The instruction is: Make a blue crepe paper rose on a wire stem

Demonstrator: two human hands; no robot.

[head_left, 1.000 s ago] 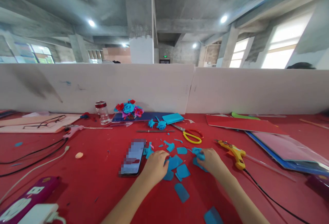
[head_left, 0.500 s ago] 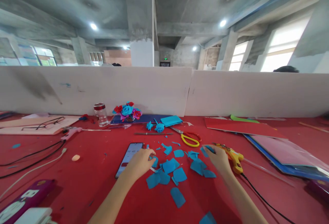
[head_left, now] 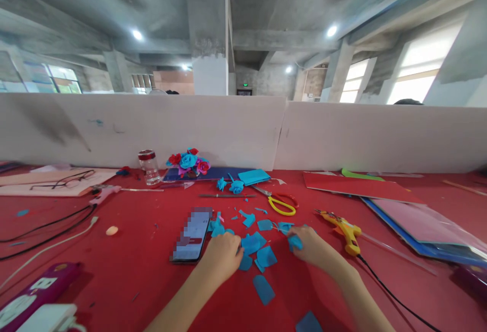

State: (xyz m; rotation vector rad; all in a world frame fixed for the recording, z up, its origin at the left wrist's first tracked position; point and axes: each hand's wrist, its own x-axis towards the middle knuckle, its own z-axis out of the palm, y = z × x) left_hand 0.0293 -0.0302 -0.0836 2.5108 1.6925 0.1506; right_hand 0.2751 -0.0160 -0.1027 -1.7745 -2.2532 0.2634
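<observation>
Curled fingers close my left hand over the scattered blue paper petals, just right of the phone. Whatever it grips is hidden behind the knuckles. A cluster of blue paper shows just beyond it; whether the hand touches it I cannot tell. My right hand is closed on blue paper petals at its fingertips. Between the hands lie several loose petals, among them a broad one and one nearer me.
A yellow glue gun with a cord lies at right. Scissors, finished blue paper flowers and folded blue paper are farther back. A glass jar and paper bouquet stand by the white partition.
My right hand has moved left, away from the glue gun, with blue petals in its fingers. My left hand has shifted right and nearer me, over the petals. The blue cluster now shows beyond it.
</observation>
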